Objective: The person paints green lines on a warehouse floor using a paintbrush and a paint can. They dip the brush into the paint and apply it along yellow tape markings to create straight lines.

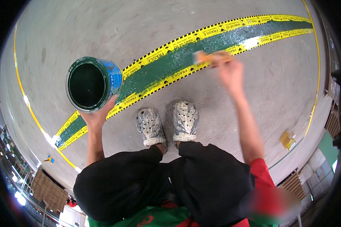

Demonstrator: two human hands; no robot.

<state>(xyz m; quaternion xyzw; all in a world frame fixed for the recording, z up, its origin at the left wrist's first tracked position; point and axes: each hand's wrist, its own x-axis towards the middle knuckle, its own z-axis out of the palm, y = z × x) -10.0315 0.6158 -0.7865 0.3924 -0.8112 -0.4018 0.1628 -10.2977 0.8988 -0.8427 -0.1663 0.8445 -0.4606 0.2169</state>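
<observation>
My left hand [98, 115] is closed around the lower side of a blue paint can [115, 75] whose open top shows dark green paint [86, 86]. In my right hand [228, 68] is a paintbrush [206, 57] with an orange handle, its bristles blurred over the strip. A band of wet green paint [166, 62] runs across the grey floor, bordered on both sides by yellow printed tape [182, 74]. Part of the band behind the can is hidden. Between my hands and below the band are my feet in pale clogs.
Thin yellow lines [317, 72] mark the floor at left and right. On the floor at the lower right lie tape rolls [287, 140]. A small blue and orange object [49, 159] lies at the lower left. Wooden pallets [293, 185] stand at the lower right edge.
</observation>
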